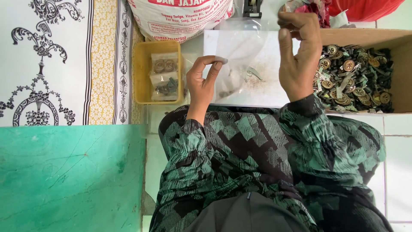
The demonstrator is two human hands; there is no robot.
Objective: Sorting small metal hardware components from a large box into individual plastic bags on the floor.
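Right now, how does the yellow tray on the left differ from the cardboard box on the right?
The yellow tray is small, plastic and bright; the cardboard box is larger and plain brown. The yellow tray holds a few small clear packets with parts sealed inside; the cardboard box holds a loose heap of small metal parts. The yellow tray lies beside the left hand, the cardboard box beside the right hand. Both sit open-topped.

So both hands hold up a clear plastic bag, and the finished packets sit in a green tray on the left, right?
Not quite. The head view shows the tray is yellow, not green. The left hand and right hand do hold up the clear plastic bag.
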